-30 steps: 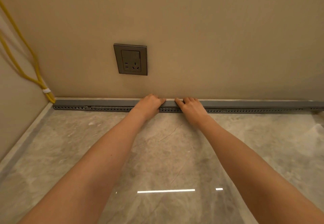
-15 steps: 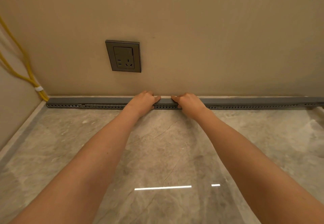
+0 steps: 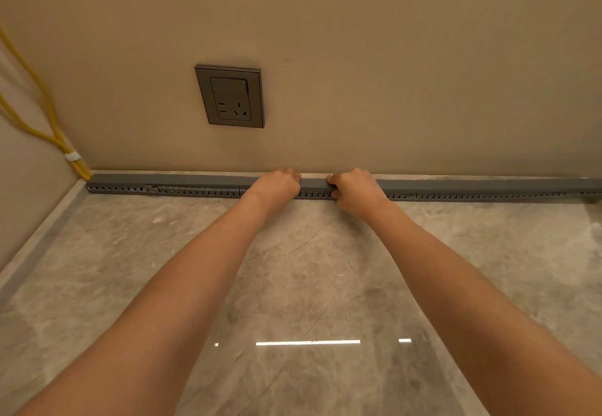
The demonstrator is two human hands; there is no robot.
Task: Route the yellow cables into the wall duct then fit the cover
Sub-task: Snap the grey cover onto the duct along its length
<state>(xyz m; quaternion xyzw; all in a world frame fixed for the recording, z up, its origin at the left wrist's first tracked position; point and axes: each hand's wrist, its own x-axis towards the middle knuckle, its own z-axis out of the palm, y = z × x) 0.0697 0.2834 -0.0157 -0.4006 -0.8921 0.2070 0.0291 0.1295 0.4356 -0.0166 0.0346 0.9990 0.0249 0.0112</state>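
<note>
Beige wall (image 3: 391, 57) meeting marble floor (image 3: 309, 269). Yellow cables (image 3: 49, 132) descend at far left into the grey duct (image 3: 195, 184), lying horizontally across mid-frame. Left hand (image 3: 277, 184) and right hand (image 3: 353, 187), curled, grip its cover (image 3: 314, 183) between them.

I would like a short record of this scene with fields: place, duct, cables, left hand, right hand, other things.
place: corner where wall meets floor
duct: grey slotted wall duct along the wall base, cover on top
cables: yellow cables with a white tie, entering the duct's left end
left hand: left hand curled over the duct
right hand: right hand curled over the duct, close beside the left
other things: grey wall socket above
</note>
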